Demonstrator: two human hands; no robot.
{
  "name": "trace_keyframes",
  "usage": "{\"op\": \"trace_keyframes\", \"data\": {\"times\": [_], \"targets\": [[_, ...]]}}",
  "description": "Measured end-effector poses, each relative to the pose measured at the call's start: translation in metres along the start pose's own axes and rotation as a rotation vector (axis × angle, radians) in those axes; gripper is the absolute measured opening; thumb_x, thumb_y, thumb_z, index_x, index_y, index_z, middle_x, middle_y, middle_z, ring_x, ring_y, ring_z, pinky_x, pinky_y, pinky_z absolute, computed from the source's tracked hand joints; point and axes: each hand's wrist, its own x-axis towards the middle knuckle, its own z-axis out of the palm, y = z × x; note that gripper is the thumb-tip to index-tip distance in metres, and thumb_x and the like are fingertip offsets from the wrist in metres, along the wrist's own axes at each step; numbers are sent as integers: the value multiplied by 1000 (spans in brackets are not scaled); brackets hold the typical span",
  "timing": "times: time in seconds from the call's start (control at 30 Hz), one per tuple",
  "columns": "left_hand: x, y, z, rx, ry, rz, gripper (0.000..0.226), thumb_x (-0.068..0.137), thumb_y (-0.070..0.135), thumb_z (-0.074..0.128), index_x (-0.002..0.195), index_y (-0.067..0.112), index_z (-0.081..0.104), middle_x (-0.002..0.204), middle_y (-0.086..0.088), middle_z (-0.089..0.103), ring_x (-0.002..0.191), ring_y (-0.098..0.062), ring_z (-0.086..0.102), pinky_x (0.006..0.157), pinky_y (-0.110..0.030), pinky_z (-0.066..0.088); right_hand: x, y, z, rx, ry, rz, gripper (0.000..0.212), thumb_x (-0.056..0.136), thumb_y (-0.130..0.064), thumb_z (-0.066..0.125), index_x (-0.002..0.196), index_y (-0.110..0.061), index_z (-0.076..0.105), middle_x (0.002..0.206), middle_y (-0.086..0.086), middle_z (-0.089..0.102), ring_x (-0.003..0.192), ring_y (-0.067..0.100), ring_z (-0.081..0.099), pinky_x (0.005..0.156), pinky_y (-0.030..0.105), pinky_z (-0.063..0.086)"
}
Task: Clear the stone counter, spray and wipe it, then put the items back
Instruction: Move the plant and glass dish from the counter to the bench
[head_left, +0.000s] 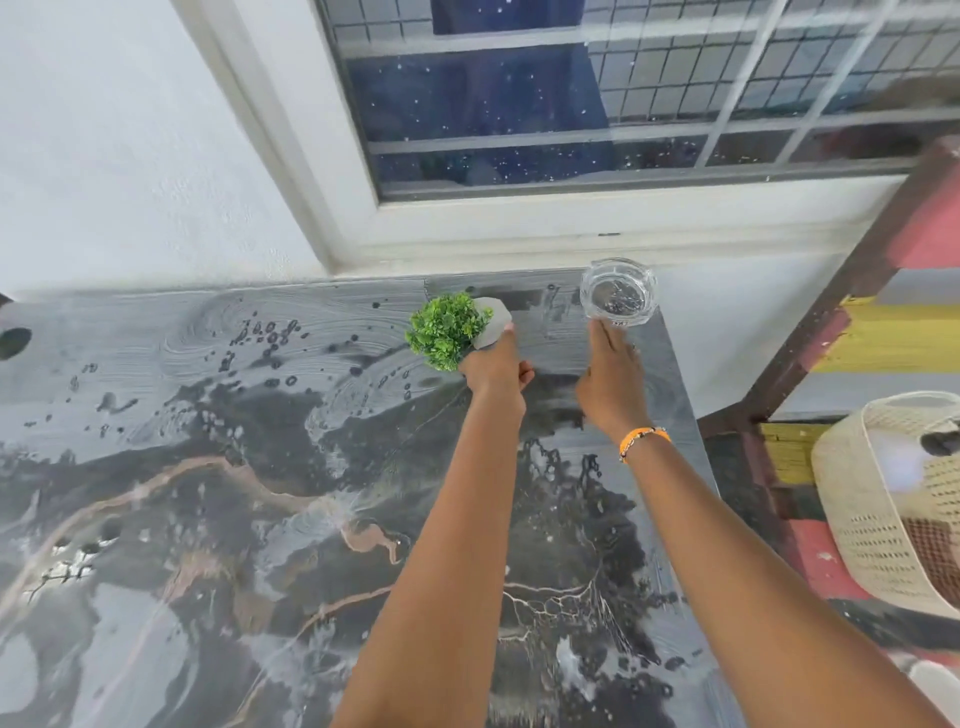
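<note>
a: what is seen at the left?

b: a dark marbled stone table (208, 493) is seen, streaked with wet swirls and droplets, so it is judged to have been sprayed and wiped already. a dark round thing at the far left edge cannot be made out.

a: and further along?

b: a small green plant (444, 328) in a pale grey pot is held tilted above the back of the table, below the window. the left hand (496, 366) is clamped round the pot, fingers curled under it, thumb along its side.

a: then the right side?

b: a clear glass ashtray (618, 291) is found at the far right corner of the table, very near the edge. it is touched by the fingertips of the right hand (613, 379), which is stretched out flat with the fingers straight and close together; nothing is gripped. whether the ashtray is fully set down cannot be told. an orange bracelet (643, 440) is worn on that wrist, and a cream woven basket (893, 499) is seen on the floor beyond the table.

a: what could go wrong?

b: the items are judged to be going back. the ashtray could be pushed off the corner, since wet stone is slick and only flat fingers are on it. the plant could be tipped over if it is set down at this tilt.
</note>
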Motion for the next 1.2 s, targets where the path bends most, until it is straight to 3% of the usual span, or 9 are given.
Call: {"op": "trace_keyframes", "data": {"times": [0.17, 0.3, 0.43, 0.57, 0.73, 0.87, 0.93, 1.07, 1.2], "targets": [[18, 10, 6, -83, 92, -1, 46, 89, 29, 59, 122, -1, 48, 57, -4, 45, 44, -12, 39, 42, -22, 36, 21, 6, -4, -123, -57, 35, 70, 88, 6, 37, 149, -10, 6, 159, 4, 2, 146, 25, -4, 119, 44, 0], [24, 14, 6, -64, 136, 21, 36, 89, 31, 59, 108, 1, 53, 55, -4, 45, 42, -13, 37, 40, -23, 33, 28, 10, -3, -124, 87, 25, 52, 87, 2, 41, 138, -8, 36, 145, 11, 38, 138, 30, 26, 117, 44, 14], [24, 12, -1, 14, 122, 72, 31, 82, 30, 68, 94, 4, 57, 64, -6, 53, 45, -14, 42, 42, -25, 34, 28, 15, -4, 22, 299, 83, 23, 90, -9, 44, 106, -12, 61, 113, 7, 61, 114, 29, 47, 97, 36, 30], [24, 4, -11, 152, 110, 163, 42, 69, 28, 78, 101, 9, 60, 96, -11, 66, 87, -29, 62, 72, -39, 50, 26, 23, -8, 276, 435, 259, 24, 87, -9, 53, 110, -4, 48, 116, 16, 52, 104, 34, 52, 78, 35, 39], [16, -6, -19, 354, 28, 380, 33, 68, 14, 79, 83, 20, 50, 70, 6, 48, 69, -14, 48, 58, -23, 36, 35, 30, -14, 390, 292, 481, 32, 86, -24, 55, 112, -6, 48, 104, 17, 63, 90, 37, 62, 68, 33, 44], [8, -15, -24, 480, 43, 505, 45, 63, 16, 83, 100, 17, 58, 93, 3, 65, 81, -11, 59, 71, -25, 46, 46, 30, -17, 624, 246, 580, 12, 76, -18, 54, 77, -15, 42, 57, 6, 62, 55, 22, 65, 55, 29, 46], [5, -20, -24, 506, 51, 536, 48, 62, 17, 84, 103, 15, 59, 93, 4, 65, 80, -9, 60, 73, -24, 46, 45, 32, -20, 658, 243, 590, 25, 77, -15, 54, 66, -19, 33, 40, -3, 52, 39, 11, 59, 46, 25, 38], [-10, -32, -24, 543, 41, 542, 45, 61, 19, 83, 100, 12, 61, 90, 1, 68, 80, -12, 63, 73, -25, 49, 16, 50, -24, 656, 261, 581, 24, 77, -20, 54, 62, -13, 36, 56, 7, 52, 34, 5, 58, 36, 19, 29], [-42, -55, -14, 575, -31, 565, 36, 63, 16, 82, 90, 16, 59, 76, 7, 63, 70, -6, 59, 67, -21, 48, -32, 75, -37, 719, 337, 606, 17, 77, -21, 55, 74, -7, 46, 65, 18, 63, 33, 1, 54, 44, 23, 38]]}}
